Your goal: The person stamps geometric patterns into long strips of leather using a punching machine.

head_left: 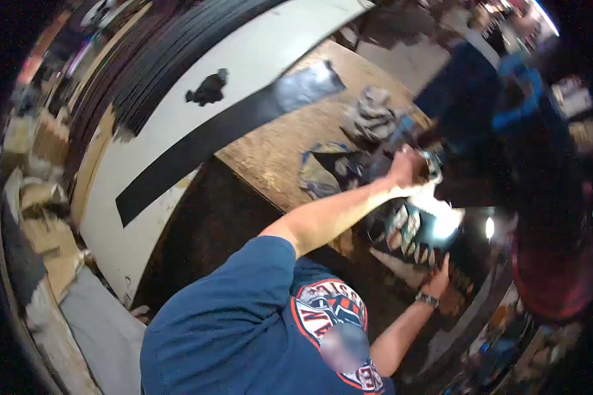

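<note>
My left hand (408, 168) is closed, its fingers curled near a small pale, shiny part of a dark machine (467, 99). What it grips, if anything, is hidden by blur and glare. Lower down, my right hand (436, 284), with a watch (426, 300) on the wrist, lies over a dark surface. One finger points up toward the bright glare, and nothing shows in this hand. Between the hands sits a row of pale leaf-shaped marks or pieces (405, 227), too blurred to identify. Crumpled grey cloth (374, 115) and a patterned cloth (319, 174) lie beside my left forearm.
A long black strip (211, 141) crosses the white table (115, 224) and wooden board (270, 151). A small black object (209, 88) lies on the white table. Stacked dark sheets (171, 56) line its back edge. A dark red rounded shape (553, 276) stands at right.
</note>
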A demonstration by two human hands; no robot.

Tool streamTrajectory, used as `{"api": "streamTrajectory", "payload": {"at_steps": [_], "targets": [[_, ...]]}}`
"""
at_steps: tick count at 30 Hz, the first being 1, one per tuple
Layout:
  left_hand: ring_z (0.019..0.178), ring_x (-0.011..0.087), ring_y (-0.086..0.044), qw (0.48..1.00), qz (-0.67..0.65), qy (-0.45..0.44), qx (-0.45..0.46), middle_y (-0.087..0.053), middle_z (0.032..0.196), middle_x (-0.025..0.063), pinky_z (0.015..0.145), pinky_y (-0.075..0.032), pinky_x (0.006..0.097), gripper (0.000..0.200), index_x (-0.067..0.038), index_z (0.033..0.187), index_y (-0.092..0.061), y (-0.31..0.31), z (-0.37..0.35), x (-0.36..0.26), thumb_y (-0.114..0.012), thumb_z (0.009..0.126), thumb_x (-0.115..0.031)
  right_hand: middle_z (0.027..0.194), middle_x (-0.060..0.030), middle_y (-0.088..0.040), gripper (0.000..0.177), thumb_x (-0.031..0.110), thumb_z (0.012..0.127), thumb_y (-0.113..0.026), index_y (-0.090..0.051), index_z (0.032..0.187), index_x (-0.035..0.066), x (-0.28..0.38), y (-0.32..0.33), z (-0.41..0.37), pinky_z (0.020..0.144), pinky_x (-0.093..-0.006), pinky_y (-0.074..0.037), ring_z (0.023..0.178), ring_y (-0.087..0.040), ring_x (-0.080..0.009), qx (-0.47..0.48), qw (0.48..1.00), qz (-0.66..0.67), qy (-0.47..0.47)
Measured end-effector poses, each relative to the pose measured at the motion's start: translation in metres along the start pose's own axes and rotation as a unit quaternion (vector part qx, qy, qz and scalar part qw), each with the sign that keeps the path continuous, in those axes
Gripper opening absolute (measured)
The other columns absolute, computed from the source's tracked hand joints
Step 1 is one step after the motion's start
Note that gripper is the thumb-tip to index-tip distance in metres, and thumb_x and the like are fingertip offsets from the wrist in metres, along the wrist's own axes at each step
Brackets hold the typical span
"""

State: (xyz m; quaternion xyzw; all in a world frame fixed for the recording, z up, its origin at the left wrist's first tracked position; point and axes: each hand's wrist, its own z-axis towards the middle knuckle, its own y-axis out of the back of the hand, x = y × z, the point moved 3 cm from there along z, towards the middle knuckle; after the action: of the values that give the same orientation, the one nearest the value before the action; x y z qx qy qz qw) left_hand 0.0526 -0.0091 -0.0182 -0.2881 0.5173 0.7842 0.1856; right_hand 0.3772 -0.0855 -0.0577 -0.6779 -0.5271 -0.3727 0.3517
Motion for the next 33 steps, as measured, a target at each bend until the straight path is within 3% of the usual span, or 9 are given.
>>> {"api": "streamTrajectory", "payload": {"at_steps": [5, 15, 17, 18, 22, 25, 29, 31, 33], "targets": [[0.076, 0.0253, -0.068, 0.947, -0.301, 0.101, -0.043, -0.070, 0.083, 0.0152, 0.072, -0.053, 0.0378, 0.025, -0.001, 0.093, -0.071, 0.155, -0.035, 0.073, -0.070, 0.077, -0.020, 0.124, -0.0095, -0.063, 0.044, 0.040, 0.099, -0.054, -0.059, 0.127, 0.006, -0.003, 0.013, 0.015, 0.094, -0.0412, -0.048, 0.110, -0.060, -0.0244, -0.006, 0.997, 0.035, -0.070], [0.077, 0.0187, -0.070, 0.896, -0.043, 0.378, -0.231, -0.074, 0.087, 0.0095, 0.070, -0.054, 0.0330, 0.027, 0.000, 0.094, -0.073, 0.393, -0.119, 0.462, -0.071, 0.082, -0.024, 0.125, -0.0089, -0.062, 0.044, 0.035, 0.102, -0.049, -0.055, 0.134, 0.005, -0.013, 0.057, 0.033, 0.090, -0.0349, -0.048, 0.108, -0.061, -0.0221, 0.016, 0.997, -0.043, -0.067], [0.077, 0.0258, -0.070, 0.892, 0.070, 0.370, -0.251, -0.073, 0.085, 0.0123, 0.074, -0.054, 0.0385, 0.032, 0.000, 0.094, -0.072, 0.405, -0.115, 0.435, -0.073, 0.080, -0.029, 0.127, -0.0086, -0.062, 0.044, 0.035, 0.102, -0.048, -0.054, 0.135, 0.006, -0.010, 0.078, 0.041, 0.090, -0.0325, -0.049, 0.110, -0.060, -0.0222, 0.039, 0.994, -0.080, -0.067], [0.078, 0.0272, -0.069, 0.897, 0.108, 0.327, -0.277, -0.072, 0.084, 0.0127, 0.075, -0.054, 0.0399, 0.033, -0.001, 0.094, -0.072, 0.403, -0.110, 0.415, -0.073, 0.079, -0.031, 0.131, -0.0096, -0.059, 0.045, 0.033, 0.101, -0.050, -0.052, 0.138, 0.007, -0.027, 0.137, 0.081, 0.090, -0.0299, -0.049, 0.112, -0.059, -0.0227, 0.306, 0.938, 0.092, -0.135], [0.079, 0.0344, -0.062, 0.952, -0.048, 0.219, -0.210, -0.065, 0.083, 0.0149, 0.073, -0.051, 0.0457, 0.027, -0.005, 0.089, -0.069, 0.319, -0.102, 0.280, -0.072, 0.079, -0.030, 0.135, -0.0105, -0.056, 0.042, 0.019, 0.097, -0.057, -0.052, 0.136, 0.005, -0.018, 0.121, 0.047, 0.098, -0.0344, -0.046, 0.116, -0.057, -0.0253, 0.037, 0.971, -0.226, 0.072], [0.103, 0.0335, -0.062, 0.974, -0.214, 0.048, -0.064, -0.066, 0.106, 0.0159, 0.089, -0.049, 0.0436, 0.032, -0.004, 0.096, -0.070, 0.243, -0.113, 0.147, -0.079, 0.075, -0.026, 0.138, -0.0108, -0.054, 0.040, 0.016, 0.098, -0.054, -0.052, 0.136, 0.005, 0.015, 0.040, 0.002, 0.103, -0.0363, -0.043, 0.120, -0.055, -0.0264, -0.190, 0.960, 0.168, -0.116], [0.130, 0.0400, -0.046, 0.973, -0.211, -0.082, -0.047, -0.050, 0.135, 0.0249, 0.109, -0.038, 0.0461, 0.060, -0.001, 0.119, -0.058, 0.135, -0.125, 0.051, -0.077, 0.078, -0.040, 0.139, -0.0138, -0.054, 0.040, 0.013, 0.094, -0.060, -0.055, 0.131, 0.001, 0.002, 0.095, 0.036, 0.105, -0.0405, -0.044, 0.123, -0.053, -0.0289, -0.159, 0.979, 0.125, -0.020], [0.122, 0.0392, -0.051, 0.976, -0.163, -0.109, -0.093, -0.053, 0.131, 0.0227, 0.102, -0.043, 0.0467, 0.061, -0.003, 0.118, -0.059, 0.120, -0.121, 0.032, -0.078, 0.074, -0.041, 0.140, -0.0164, -0.052, 0.044, 0.009, 0.091, -0.061, -0.052, 0.133, -0.001, 0.011, 0.043, 0.009, 0.105, -0.0435, -0.044, 0.126, -0.050, -0.0298, -0.063, 0.915, 0.370, -0.145], [0.109, 0.0375, -0.056, 0.976, -0.188, -0.099, -0.041, -0.059, 0.120, 0.0189, 0.089, -0.048, 0.0471, 0.055, -0.005, 0.108, -0.063, 0.121, -0.109, 0.020, -0.080, 0.069, -0.041, 0.125, -0.0165, -0.063, 0.032, 0.010, 0.091, -0.061, -0.060, 0.121, -0.002, 0.016, 0.021, -0.014, 0.099, -0.0430, -0.048, 0.116, -0.058, -0.0286, 0.059, 0.961, 0.244, -0.113]]}}
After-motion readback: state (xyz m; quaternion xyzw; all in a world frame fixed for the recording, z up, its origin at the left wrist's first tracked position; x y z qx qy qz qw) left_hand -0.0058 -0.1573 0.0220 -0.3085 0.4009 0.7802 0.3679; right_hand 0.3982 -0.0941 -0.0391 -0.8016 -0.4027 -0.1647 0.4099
